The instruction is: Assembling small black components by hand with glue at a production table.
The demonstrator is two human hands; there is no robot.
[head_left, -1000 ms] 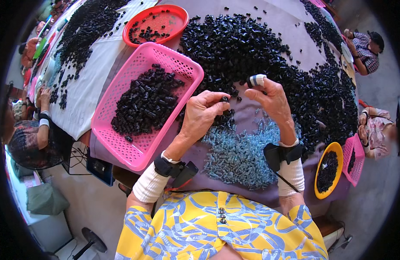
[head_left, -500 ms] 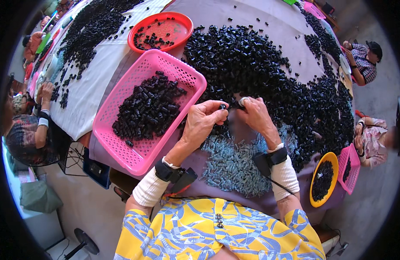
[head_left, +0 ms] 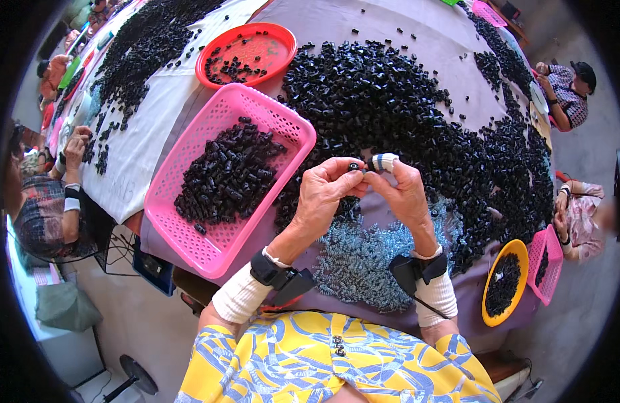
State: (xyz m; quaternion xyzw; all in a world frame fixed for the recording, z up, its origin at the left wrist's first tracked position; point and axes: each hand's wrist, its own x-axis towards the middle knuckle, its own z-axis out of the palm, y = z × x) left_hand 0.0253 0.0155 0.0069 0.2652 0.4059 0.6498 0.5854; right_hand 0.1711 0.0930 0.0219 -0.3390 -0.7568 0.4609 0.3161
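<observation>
My left hand (head_left: 318, 198) pinches a small black plastic part (head_left: 353, 166) between thumb and fingertips. Close against it, my right hand (head_left: 405, 193) is closed too, thumb tip meeting the left fingers; white wrapping covers one of its fingers. What the right fingertips hold is too small to make out. Beyond both hands spreads a large heap of loose black plastic parts (head_left: 370, 101). Below them lies a pile of tiny silvery-blue pieces (head_left: 370, 269) that look like coil springs. Left of my hands, a pink perforated basket (head_left: 182, 236) holds many longer black pieces (head_left: 229, 174).
A red round tray (head_left: 273, 47) with some black parts stands behind the basket. At the right edge are a yellow bowl (head_left: 486, 305) and another pink basket (head_left: 550, 289). Co-workers sit at left (head_left: 45, 208) and right (head_left: 572, 94). A fan (head_left: 137, 376) stands lower left.
My right hand has come left and down from the black heap, and its fingertips now meet my left hand. The left hand has shifted slightly right, still pinching the black part.
</observation>
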